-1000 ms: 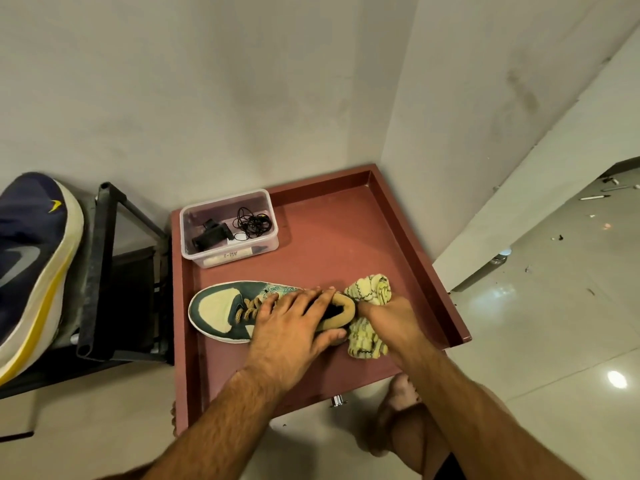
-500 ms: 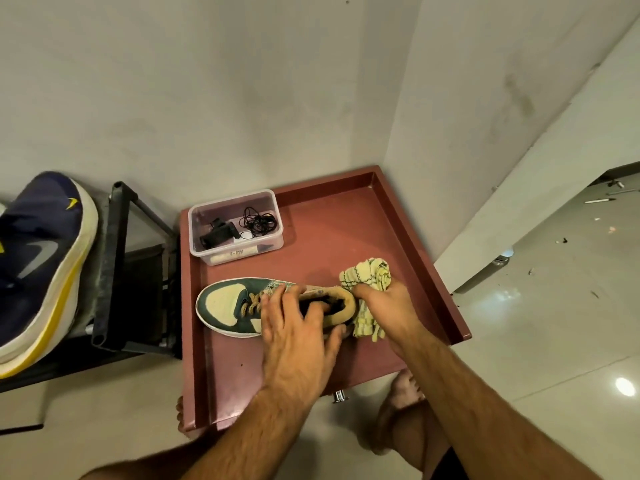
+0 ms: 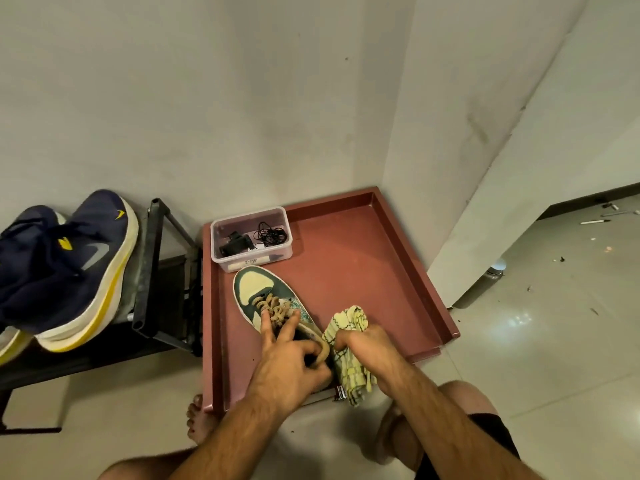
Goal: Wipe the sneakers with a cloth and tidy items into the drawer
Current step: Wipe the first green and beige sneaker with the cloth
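While left hand (image 3: 289, 362) grips sneaker (image 3: 273, 303), right hand (image 3: 367, 348) clutches cloth (image 3: 349, 341)

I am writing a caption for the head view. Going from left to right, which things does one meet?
Blue sneakers → black rack → clear box in the drawer → green sneaker with the left hand → cloth in the right hand.

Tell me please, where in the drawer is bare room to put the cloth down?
The drawer floor is bare right of the box and sneaker, up to the back and right walls. The near-left part is crowded: the left hand grips the sneaker and the right hand grips the cloth.
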